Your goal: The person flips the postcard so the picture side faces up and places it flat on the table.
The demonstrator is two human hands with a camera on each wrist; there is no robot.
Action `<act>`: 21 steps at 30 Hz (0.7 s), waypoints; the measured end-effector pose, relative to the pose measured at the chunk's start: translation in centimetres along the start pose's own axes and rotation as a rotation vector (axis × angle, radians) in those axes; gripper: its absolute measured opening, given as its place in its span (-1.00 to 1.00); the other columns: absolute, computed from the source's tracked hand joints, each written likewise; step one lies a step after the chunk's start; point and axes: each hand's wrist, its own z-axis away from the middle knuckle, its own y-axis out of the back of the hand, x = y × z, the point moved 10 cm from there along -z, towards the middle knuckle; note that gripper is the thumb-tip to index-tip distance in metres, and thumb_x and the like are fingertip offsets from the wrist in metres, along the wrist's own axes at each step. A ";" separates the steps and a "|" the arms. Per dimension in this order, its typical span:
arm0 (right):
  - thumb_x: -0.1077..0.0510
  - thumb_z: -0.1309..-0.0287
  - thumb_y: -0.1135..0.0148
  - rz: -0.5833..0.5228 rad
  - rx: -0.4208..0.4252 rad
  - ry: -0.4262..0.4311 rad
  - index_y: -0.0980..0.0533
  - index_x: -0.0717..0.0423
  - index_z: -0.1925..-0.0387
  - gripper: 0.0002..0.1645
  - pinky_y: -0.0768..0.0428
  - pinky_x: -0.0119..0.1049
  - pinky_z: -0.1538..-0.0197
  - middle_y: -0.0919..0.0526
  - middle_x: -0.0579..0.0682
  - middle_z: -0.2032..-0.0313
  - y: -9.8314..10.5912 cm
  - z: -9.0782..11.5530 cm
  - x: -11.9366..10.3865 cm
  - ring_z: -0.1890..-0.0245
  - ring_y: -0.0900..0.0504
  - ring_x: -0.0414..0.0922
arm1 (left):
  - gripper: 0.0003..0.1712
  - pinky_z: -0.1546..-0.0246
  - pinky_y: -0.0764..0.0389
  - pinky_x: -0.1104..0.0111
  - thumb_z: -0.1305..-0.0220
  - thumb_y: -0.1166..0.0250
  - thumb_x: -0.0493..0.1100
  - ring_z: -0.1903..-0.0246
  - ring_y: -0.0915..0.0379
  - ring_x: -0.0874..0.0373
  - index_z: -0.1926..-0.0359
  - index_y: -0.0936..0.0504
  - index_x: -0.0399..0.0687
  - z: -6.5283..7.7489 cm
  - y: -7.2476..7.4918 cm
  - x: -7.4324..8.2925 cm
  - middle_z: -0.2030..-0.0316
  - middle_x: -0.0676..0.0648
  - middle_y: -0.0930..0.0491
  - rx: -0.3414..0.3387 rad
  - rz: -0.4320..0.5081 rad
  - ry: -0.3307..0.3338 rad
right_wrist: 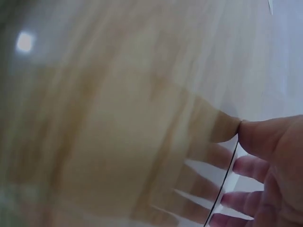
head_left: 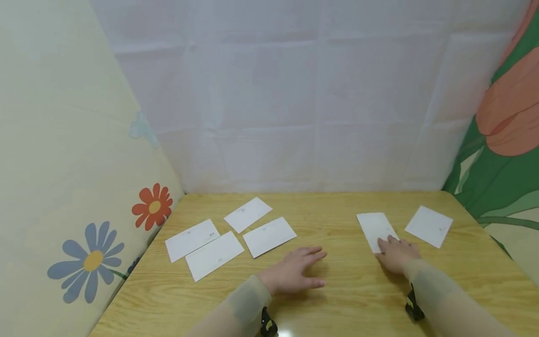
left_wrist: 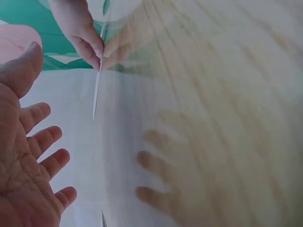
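Note:
My right hand (head_left: 397,255) rests on the near end of a white paper card (head_left: 372,227) with small print. Its fingertips touch the card's top. In the right wrist view the thumb (right_wrist: 262,135) meets the tabletop at one end of the card's dark edge line. Nearer the middle of the table, my left hand (head_left: 296,271) holds nothing; its fingers are spread just above the wood, palm facing right. Right of the touched card lies another white card (head_left: 430,226). The left wrist view shows the right hand (left_wrist: 80,33) at a card's thin edge.
Several white cards lie at the left, among them one near the left hand (head_left: 269,236), one at the back (head_left: 248,214) and two touching or overlapping at the far left (head_left: 214,256). The glossy wooden table (head_left: 328,224) ends at a white cloth backdrop (head_left: 269,103).

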 end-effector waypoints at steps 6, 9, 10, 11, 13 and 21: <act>0.00 -0.36 -0.03 0.017 -0.003 0.057 -0.33 0.23 -0.31 -0.40 -0.09 0.41 -0.19 -0.23 0.39 -0.31 -0.2 0.1 -0.7 -0.27 -0.17 0.43 | -0.18 -0.33 -0.09 -0.02 -0.30 -0.16 0.26 -0.39 -0.02 -0.05 -0.45 -0.19 0.02 -0.1 -0.2 -0.1 -0.44 -0.07 -0.11 -0.005 -0.010 -0.008; 0.02 -0.34 -0.07 0.008 0.013 0.102 -0.36 0.21 -0.30 -0.42 -0.11 0.42 -0.16 -0.26 0.37 -0.31 -0.2 0.3 -1.0 -0.27 -0.21 0.40 | -0.18 -0.33 -0.09 -0.02 -0.30 -0.15 0.25 -0.39 -0.02 -0.06 -0.45 -0.19 0.01 -0.1 -0.3 -0.2 -0.44 -0.08 -0.11 -0.005 -0.013 -0.012; 0.02 -0.33 -0.08 0.002 0.016 0.115 -0.36 0.20 -0.29 -0.42 -0.11 0.43 -0.16 -0.27 0.36 -0.31 -0.2 0.3 -1.1 -0.27 -0.22 0.38 | -0.18 -0.33 -0.10 -0.02 -0.30 -0.15 0.26 -0.39 -0.02 -0.06 -0.45 -0.19 0.02 -0.1 -0.3 -0.2 -0.44 -0.08 -0.12 -0.003 -0.017 -0.011; 0.01 -0.33 -0.09 -0.003 0.018 0.126 -0.37 0.19 -0.29 -0.42 -0.11 0.44 -0.15 -0.27 0.35 -0.31 -0.2 0.3 -1.2 -0.27 -0.23 0.37 | -0.18 -0.32 -0.10 -0.03 -0.30 -0.15 0.26 -0.39 -0.02 -0.05 -0.45 -0.19 0.02 -0.1 -0.4 -0.3 -0.44 -0.08 -0.11 -0.003 -0.015 -0.010; -0.02 -0.33 -0.09 -0.015 0.017 0.141 -0.38 0.17 -0.29 -0.42 -0.10 0.45 -0.15 -0.28 0.32 -0.31 -0.3 0.3 -1.2 -0.27 -0.24 0.35 | -0.18 -0.32 -0.10 -0.03 -0.30 -0.15 0.26 -0.40 -0.02 -0.05 -0.45 -0.19 0.03 0.0 -0.4 -0.4 -0.44 -0.07 -0.11 -0.003 -0.013 -0.007; -0.16 -0.29 -0.11 -0.088 0.018 0.238 -0.48 0.10 -0.22 -0.40 -0.12 0.40 -0.19 -0.33 0.23 -0.31 -0.3 0.3 -1.9 -0.26 -0.21 0.43 | -0.17 -0.33 -0.09 -0.03 -0.30 -0.15 0.26 -0.39 -0.02 -0.06 -0.45 -0.19 -0.01 0.1 -0.5 -0.4 -0.44 -0.10 -0.11 -0.006 -0.005 -0.014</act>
